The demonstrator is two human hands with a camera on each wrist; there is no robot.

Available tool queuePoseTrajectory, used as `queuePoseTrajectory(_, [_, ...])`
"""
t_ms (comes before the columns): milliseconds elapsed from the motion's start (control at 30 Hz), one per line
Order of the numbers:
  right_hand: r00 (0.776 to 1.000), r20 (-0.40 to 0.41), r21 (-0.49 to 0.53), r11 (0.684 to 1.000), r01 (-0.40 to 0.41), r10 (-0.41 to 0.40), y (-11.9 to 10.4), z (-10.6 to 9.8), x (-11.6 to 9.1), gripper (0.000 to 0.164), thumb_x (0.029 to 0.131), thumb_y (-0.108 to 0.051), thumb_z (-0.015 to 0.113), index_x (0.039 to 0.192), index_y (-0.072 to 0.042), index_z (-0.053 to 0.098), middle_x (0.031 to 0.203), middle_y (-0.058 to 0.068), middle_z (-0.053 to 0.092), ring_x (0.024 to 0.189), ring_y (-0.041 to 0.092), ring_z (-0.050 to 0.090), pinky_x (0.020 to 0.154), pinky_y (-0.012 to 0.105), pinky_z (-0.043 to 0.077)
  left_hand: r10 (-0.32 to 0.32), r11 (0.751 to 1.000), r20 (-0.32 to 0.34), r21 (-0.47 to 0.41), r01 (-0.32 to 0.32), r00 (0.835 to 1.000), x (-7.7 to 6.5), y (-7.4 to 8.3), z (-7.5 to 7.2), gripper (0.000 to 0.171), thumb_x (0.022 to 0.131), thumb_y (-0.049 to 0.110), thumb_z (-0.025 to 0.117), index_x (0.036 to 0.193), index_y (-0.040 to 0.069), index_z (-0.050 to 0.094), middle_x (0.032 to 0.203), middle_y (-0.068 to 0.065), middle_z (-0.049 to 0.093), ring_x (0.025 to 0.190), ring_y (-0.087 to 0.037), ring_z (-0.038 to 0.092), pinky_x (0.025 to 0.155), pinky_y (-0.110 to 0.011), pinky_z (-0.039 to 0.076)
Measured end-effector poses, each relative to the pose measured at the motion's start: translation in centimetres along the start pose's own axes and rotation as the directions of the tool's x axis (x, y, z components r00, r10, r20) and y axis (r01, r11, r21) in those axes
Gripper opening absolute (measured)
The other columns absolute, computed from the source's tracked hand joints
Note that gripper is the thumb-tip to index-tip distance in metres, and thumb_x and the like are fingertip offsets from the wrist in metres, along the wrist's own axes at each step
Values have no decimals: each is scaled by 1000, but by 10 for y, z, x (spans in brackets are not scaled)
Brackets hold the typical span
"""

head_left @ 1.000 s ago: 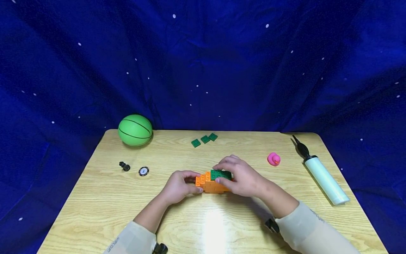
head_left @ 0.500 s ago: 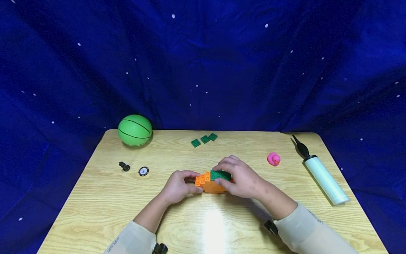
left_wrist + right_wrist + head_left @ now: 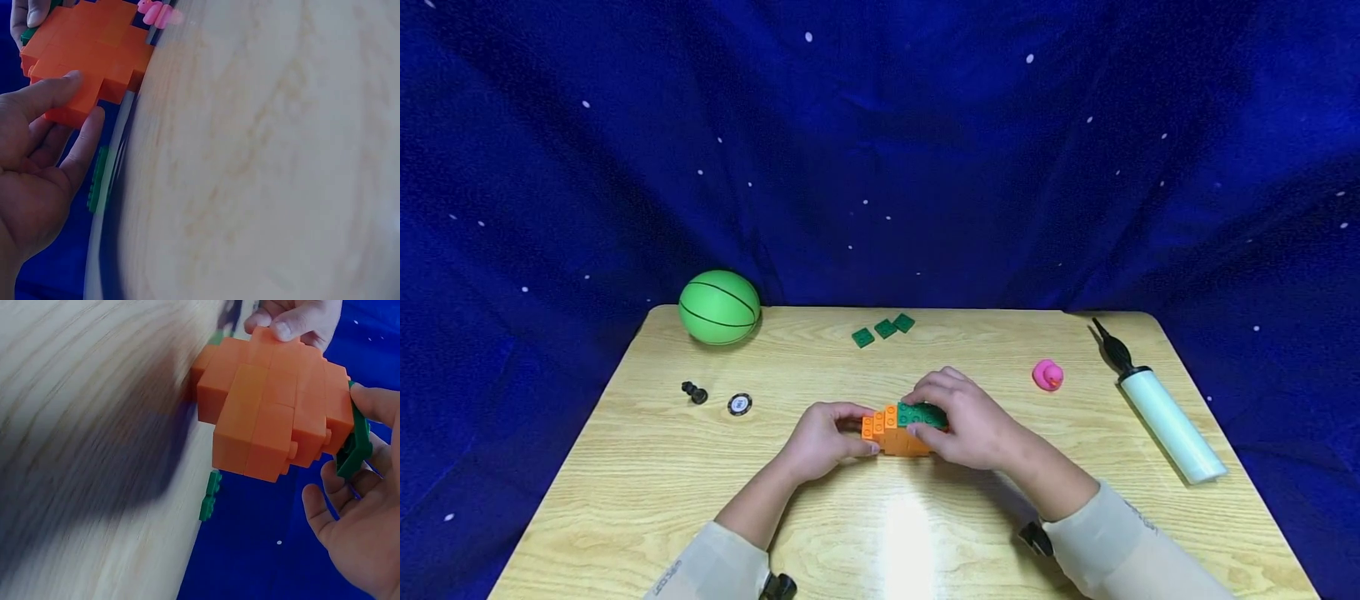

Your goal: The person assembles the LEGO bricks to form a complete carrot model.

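Observation:
An orange build of toy building bricks [image 3: 904,442] with stepped sides stands near the middle of the table. My left hand [image 3: 820,442] grips its left end, thumb on the near face and fingers behind, as the left wrist view shows. A green toy brick [image 3: 356,440] lies on top of the build, overhanging its right side. My right hand [image 3: 973,425] pinches this green brick between the thumb in front and fingers behind. In the right wrist view the green brick's hollow underside shows past the orange edge.
Several small things lie around: three green bricks [image 3: 885,329] at the back, a green ball [image 3: 720,307], a black chess pawn [image 3: 695,392], a poker chip [image 3: 740,405], a pink rubber duck [image 3: 1047,376] and a hand pump [image 3: 1168,425] along the right edge.
My right hand and forearm have shifted very slightly left with the green brick. The left hand and the orange build stay in place.

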State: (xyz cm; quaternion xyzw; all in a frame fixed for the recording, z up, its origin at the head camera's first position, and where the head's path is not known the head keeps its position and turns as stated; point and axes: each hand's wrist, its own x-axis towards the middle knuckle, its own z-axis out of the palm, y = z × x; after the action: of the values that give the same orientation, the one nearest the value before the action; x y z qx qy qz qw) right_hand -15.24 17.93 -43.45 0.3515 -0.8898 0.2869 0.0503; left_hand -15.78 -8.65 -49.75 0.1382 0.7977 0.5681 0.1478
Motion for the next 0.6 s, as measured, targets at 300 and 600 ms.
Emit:
queuePoseTrajectory(300, [988, 58, 151, 977, -149, 141, 13, 0, -16, 59, 88, -39, 84, 139, -18, 63, 125, -3, 64, 117, 17, 55, 95, 44, 52, 8, 1000, 10, -3, -8, 1000, 2, 1, 2, 42, 77, 13, 91, 116, 9, 77, 107, -3, 77, 100, -19, 72, 88, -35, 58])
queuePoseTrajectory(600, [974, 72, 124, 967, -222, 214, 31, 6, -39, 60, 82, -37, 90, 132, -16, 66, 124, -4, 66, 111, 22, 62, 96, 47, 52, 11, 1000, 11, 10, -11, 1000, 1, 0, -1, 43, 78, 15, 91, 118, 8, 76, 107, -3, 76, 99, -18, 71, 86, -34, 58])
